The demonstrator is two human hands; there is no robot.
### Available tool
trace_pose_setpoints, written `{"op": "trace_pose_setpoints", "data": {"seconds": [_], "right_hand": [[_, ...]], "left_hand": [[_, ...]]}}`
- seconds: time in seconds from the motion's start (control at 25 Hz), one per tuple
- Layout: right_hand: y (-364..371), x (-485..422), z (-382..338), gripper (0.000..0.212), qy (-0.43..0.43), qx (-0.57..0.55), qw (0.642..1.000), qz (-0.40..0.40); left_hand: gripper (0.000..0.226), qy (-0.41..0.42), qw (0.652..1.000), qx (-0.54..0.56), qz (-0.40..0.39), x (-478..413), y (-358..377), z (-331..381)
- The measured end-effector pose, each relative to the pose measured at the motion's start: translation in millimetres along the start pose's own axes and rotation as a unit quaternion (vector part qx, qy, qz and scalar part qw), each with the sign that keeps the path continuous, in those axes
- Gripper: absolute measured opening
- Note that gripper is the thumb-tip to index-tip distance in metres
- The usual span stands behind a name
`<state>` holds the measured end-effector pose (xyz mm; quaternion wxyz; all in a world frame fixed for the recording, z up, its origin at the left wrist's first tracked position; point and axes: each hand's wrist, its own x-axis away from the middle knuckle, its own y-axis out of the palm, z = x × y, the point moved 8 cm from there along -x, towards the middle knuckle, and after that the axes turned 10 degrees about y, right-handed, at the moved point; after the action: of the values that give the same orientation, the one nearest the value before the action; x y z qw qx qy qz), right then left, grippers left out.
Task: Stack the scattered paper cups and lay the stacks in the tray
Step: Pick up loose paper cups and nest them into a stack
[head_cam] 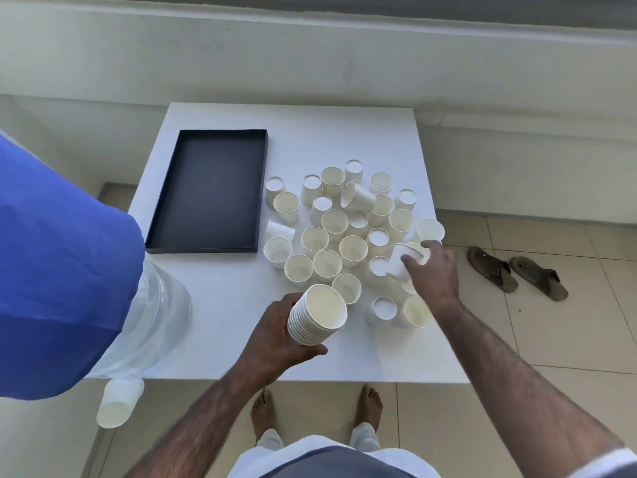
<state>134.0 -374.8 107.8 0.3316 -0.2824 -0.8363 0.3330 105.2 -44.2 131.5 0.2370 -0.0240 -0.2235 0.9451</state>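
Far left: noted a broad blue cloth [51,270] filling the edge of view, with see-through white fabric [151,322] below it, overlapping the near-left corner of the table. Could not tell what either belonged to. Just under that, found a single white paper cup [115,403] lying on its side off the table, mouth toward the camera.

Logged a white square table [213,339] standing on a pale tiled floor [551,339]. On its left half, saw a dark navy rectangular shallow tray [206,191], long side running away from the camera, dark bottom showing whole.

Right of the tray, noted a loose cluster of white paper cups [353,248]: some mouth up, some bottom up, a few on their sides, many touching. Nearest ones stood just beside the tray's right wall.

At the near edge of the cluster, found the left hand [275,339] held over the table, fingers curled round a tilted stack of nested white paper cups [320,313], thumb along the near side. Mouth of the stack faced up and toward the camera.

Further right, found the right hand [432,270] set among the cups on the cluster's right side, fingers and thumb pinching one tilted white cup [400,260]. Could not tell whether it was clear of the table.

Below the table's near edge, saw two bare feet [263,410] on the tiles. Far right, noted a pair of brown sandals [491,267] on the floor, well apart from the table.
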Motion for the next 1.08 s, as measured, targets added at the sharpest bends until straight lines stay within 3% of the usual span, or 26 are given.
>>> {"op": "trace_pose_setpoints", "data": {"seconds": [0.12, 0.24, 0.32, 0.52, 0.72, 0.92, 1.08], "right_hand": [[8, -44, 18, 0.059, 0.033, 0.091, 0.995, -0.024], [23, -56, 21, 0.038, 0.0, 0.094, 0.994, -0.048], [22, -53, 13, 0.01, -0.028, 0.059, 0.997, -0.044], [0, 2, -18, 0.01, -0.078, -0.091, 0.991, -0.05], [-21, 114, -66, 0.01, -0.197, -0.241, 0.945, -0.097], [1, 171, -85, 0.013, -0.321, -0.135, 0.921, -0.176], [10, 176, -79, 0.014, -0.387, -0.001, 0.907, -0.164]], "left_hand": [[0.081, -0.001, 1.0, 0.025, -0.008, 0, 3, 1], [0.08, -0.018, 0.999, 0.024, -0.021, 3, 5, -4], [0.08, -0.03, 0.999, 0.02, -0.02, 6, 5, -9], [0.077, -0.04, 0.999, 0.016, -0.01, 6, -3, -20], [0.076, -0.038, 0.999, 0.009, -0.002, 3, -8, -23], [0.076, -0.032, 0.999, 0.013, -0.004, -4, -7, -22], [0.079, -0.02, 1.0, -0.011, -0.013, -5, -10, -18]]}}
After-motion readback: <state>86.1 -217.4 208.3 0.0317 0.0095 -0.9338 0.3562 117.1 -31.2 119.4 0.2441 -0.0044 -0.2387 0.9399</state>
